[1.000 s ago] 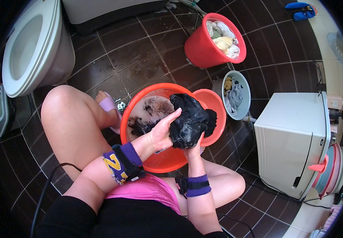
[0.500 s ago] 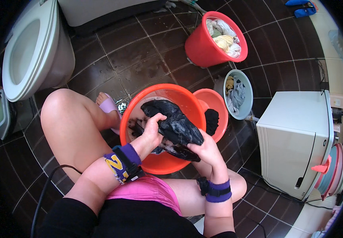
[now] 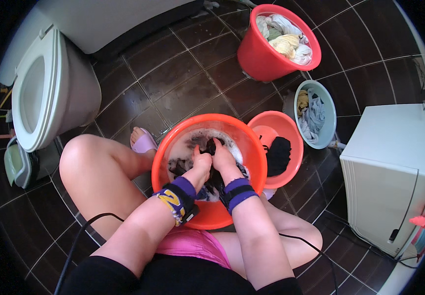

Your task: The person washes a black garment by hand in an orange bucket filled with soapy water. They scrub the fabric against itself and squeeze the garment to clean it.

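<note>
An orange-red basin stands between my legs, holding soapy water with white suds. Both hands are down inside it, side by side near the middle. My left hand and my right hand have their fingers closed around a wet black garment. Part of that garment hangs below the hands into the water; my hands hide the rest. More dark cloth lies in the suds to the left. Purple bands with black straps circle both wrists.
Right of the basin, a smaller coral basin holds black cloth. Beyond are a pale blue tub and a red bucket of light laundry. A white cabinet-like appliance stands right, a toilet left. Cables cross the tiled floor.
The black garment, raised and spread between my hands before, is now bunched low in the suds. My hands have come together and moved down into the basin. The view has shifted slightly.
</note>
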`<action>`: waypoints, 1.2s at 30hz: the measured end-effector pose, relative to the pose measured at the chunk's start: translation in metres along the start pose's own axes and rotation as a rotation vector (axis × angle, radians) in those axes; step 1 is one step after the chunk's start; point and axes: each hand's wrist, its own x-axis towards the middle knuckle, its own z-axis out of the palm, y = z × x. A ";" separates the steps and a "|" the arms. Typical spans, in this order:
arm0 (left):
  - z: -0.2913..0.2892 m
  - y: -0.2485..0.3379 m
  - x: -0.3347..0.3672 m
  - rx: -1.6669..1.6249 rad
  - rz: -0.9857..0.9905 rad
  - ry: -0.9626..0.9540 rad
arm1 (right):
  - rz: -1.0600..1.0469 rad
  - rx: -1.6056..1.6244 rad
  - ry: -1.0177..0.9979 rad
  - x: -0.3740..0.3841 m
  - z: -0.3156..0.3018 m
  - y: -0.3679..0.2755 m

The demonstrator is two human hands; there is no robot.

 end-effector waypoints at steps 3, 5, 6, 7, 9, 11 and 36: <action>0.006 -0.023 0.039 0.054 -0.115 0.041 | 0.050 0.032 -0.035 0.026 0.016 0.014; 0.018 -0.024 0.049 0.147 -0.185 0.081 | 0.067 0.116 -0.053 0.040 0.020 0.028; 0.018 -0.022 0.058 0.101 -0.249 0.039 | 0.074 0.158 -0.064 0.047 0.024 0.033; 0.017 -0.021 0.067 0.057 -0.313 0.005 | 0.162 0.356 -0.056 0.052 0.026 0.033; 0.005 -0.019 0.087 0.039 -0.363 -0.067 | 0.209 0.346 -0.165 0.062 0.030 0.030; 0.013 -0.022 0.101 0.213 -0.226 -0.027 | 0.211 0.272 -0.182 0.077 0.036 0.040; -0.037 0.039 -0.044 -0.401 -0.052 -0.276 | -0.609 0.653 0.289 -0.149 -0.021 -0.026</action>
